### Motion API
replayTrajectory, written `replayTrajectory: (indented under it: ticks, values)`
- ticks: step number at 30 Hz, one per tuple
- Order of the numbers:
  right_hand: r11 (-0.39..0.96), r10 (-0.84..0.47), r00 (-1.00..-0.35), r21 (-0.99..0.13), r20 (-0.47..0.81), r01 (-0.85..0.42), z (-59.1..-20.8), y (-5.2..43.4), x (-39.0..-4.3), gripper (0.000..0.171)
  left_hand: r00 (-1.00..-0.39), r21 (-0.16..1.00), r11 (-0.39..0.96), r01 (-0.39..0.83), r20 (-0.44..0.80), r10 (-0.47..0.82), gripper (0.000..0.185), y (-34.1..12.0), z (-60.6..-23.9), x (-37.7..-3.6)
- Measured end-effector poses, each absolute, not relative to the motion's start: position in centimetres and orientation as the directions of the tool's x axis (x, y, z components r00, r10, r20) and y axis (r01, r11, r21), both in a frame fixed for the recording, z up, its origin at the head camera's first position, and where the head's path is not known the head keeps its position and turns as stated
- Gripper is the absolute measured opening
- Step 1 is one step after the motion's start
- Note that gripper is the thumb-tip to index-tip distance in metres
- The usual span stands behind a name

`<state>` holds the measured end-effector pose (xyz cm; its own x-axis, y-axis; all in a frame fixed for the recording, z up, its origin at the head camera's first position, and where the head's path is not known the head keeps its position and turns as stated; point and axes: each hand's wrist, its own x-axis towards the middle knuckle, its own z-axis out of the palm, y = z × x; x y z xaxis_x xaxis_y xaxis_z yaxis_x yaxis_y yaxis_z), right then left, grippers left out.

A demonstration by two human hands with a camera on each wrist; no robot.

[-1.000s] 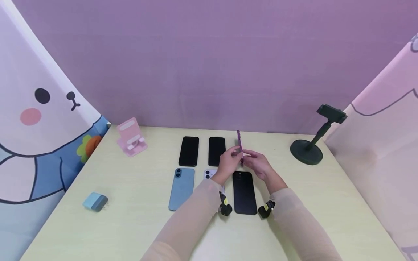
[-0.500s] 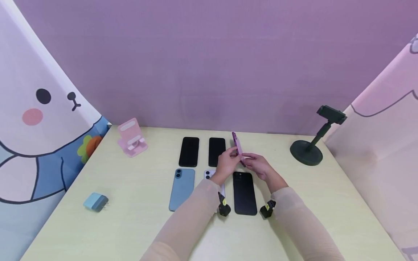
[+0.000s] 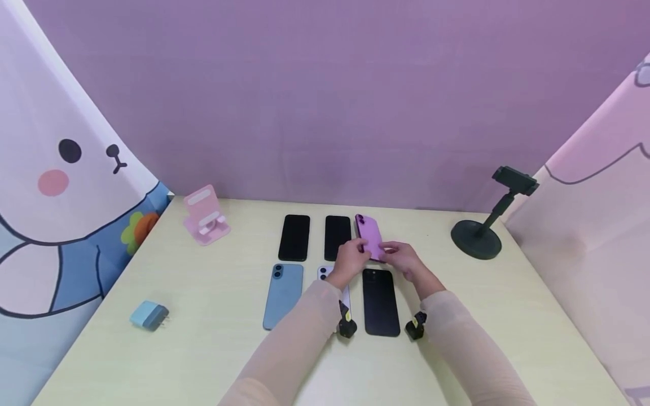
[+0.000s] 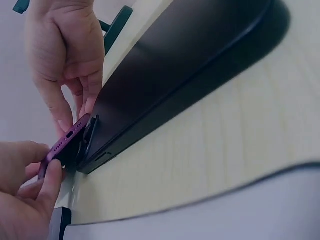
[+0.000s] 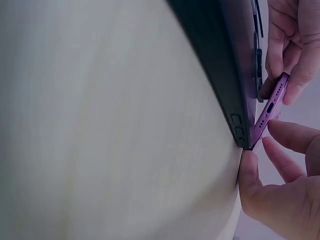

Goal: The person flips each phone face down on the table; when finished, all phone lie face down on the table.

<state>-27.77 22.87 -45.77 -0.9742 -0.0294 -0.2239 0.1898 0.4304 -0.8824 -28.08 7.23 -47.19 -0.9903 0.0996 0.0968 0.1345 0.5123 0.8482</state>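
A purple phone (image 3: 372,234), camera side up, leans at a slant at the back of the phone group. My left hand (image 3: 350,259) pinches its left edge between thumb and fingers. At its lower right edge, the fingers and thumb of my right hand (image 3: 404,260) hold it. The left wrist view shows the purple phone's port end (image 4: 70,135) between both hands. Just in front lies a black phone (image 3: 381,301), camera side up. A lilac phone (image 3: 323,272) is mostly hidden under my left forearm. Left of it rests a blue phone (image 3: 282,296).
Two more phones, a black one (image 3: 294,237) and another black one (image 3: 337,234), lie dark side up in the back row. A pink stand (image 3: 205,217) is back left, a blue charger plug (image 3: 149,314) front left. A dark green stand (image 3: 476,238) is at right.
The purple phone has tipped from standing on edge to a slant, its back now turned up and its top swung left. Both hands have followed it slightly downward.
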Motion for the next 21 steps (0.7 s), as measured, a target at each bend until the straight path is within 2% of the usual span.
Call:
replayTrajectory:
  ticks: [5,9,21]
  values:
    - [0.497,0.02,-0.974,-0.843,-0.227,0.206,-45.9,22.7,-27.8,0.041,-0.991,0.826,0.551,0.118,0.06,0.122,0.032,7.3,-47.4,-28.0]
    - [0.54,0.042,-0.974,-0.816,-0.221,0.208,-45.9,22.6,-27.9,0.041,-0.983,0.784,0.596,0.174,0.108,0.145,0.032,7.4,-48.2,-28.4]
    - [0.568,0.059,-0.973,-0.794,-0.222,0.215,-45.8,22.7,-27.8,0.039,-0.982,0.676,0.715,0.177,0.071,0.176,0.032,7.7,-46.7,-27.5]
